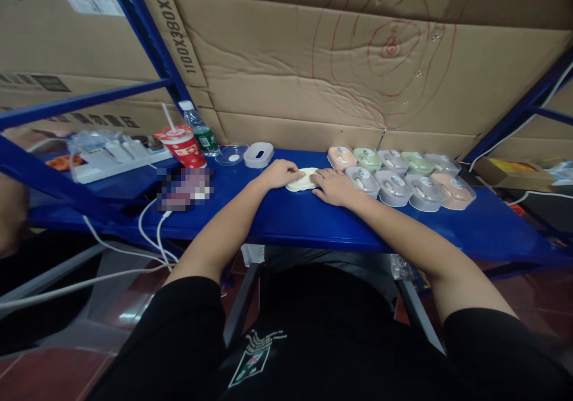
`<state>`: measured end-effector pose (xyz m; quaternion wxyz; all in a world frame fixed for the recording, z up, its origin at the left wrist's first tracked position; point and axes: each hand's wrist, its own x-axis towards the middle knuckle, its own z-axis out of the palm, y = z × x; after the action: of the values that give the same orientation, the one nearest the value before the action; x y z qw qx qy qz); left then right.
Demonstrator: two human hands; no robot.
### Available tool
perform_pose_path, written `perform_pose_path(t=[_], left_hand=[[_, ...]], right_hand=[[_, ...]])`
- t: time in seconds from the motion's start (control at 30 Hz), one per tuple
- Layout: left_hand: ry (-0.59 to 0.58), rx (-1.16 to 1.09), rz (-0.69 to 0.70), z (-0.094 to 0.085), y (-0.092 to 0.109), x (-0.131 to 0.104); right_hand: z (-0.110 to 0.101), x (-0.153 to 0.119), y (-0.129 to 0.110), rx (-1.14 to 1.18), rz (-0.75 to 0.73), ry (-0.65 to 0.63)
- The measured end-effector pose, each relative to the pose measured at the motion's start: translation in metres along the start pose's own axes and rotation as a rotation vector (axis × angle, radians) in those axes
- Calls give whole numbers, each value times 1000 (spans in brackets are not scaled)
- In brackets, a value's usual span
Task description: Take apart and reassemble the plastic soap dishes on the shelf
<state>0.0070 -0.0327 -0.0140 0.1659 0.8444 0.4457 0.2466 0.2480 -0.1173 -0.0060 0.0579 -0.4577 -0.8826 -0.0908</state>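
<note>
Between my hands, on the blue table (286, 222), lies a flat cream-coloured oval piece (302, 181). My left hand (278, 175) holds its left end, fingers curled and thumb on its top face. At the right end my right hand (335, 187) grips the edge, fingers over it and thumb on the near side. The fingers cover both ends, and what the piece is does not show. Just left stands a pale lilac container (259, 156) with a dark slot on top. Beside that is a clear round plastic lid (231, 155).
Several pastel boxes with clear lids (394, 187) stand in two rows at the right. Leftward are a red cup with a straw (183, 147), a water bottle (203, 133), a blurred-out item (185, 190) and white cables (162, 234). Cardboard (268, 61) walls the back.
</note>
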Motion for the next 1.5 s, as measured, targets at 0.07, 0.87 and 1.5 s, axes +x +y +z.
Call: perform_pose_path(t=[0.07, 0.87, 1.5], left_hand=[[160, 51, -9, -4, -6, 1], [27, 389, -485, -44, -31, -7], [303, 392, -704, -62, -63, -17]], right_hand=[[4, 5, -2, 55, 47, -39], [6, -14, 22, 276, -67, -123], [11, -13, 23, 293, -85, -78]])
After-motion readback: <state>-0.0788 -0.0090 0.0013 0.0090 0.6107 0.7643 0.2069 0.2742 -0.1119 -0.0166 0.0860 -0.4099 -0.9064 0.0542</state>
